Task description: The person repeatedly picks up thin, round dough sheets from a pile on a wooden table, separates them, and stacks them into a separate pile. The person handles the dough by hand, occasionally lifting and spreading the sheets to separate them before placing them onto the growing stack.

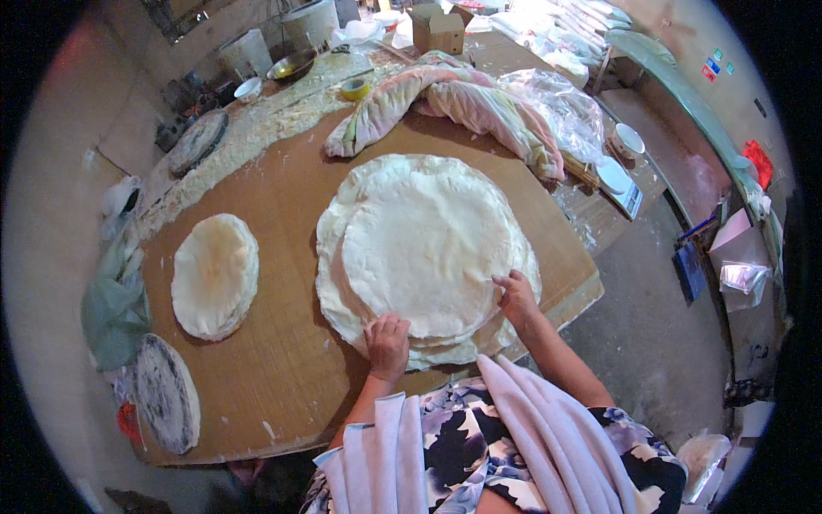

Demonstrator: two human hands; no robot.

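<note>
A large round sheet of dough [427, 250] lies on top of a stack of wider dough sheets [334, 289] in the middle of the wooden board. At the stack's near left edge, my left hand [388, 344] rests with its fingers curled on the rim of the top sheet. My right hand [515, 299] is at the near right rim, thumb and index finger at the sheet's edge; whether they pinch it is not plain. A smaller pile of round dough sheets [215, 276] lies apart on the left of the board.
The wooden board [289, 392] has a crumpled cloth [449, 90] at its far side. Floury round discs [168, 392] stand at left. Beyond are yellow tape [354, 89], a metal pan [292, 66] and a cardboard box [438, 32]. A scale [629, 196] and white bowl [628, 141] are right.
</note>
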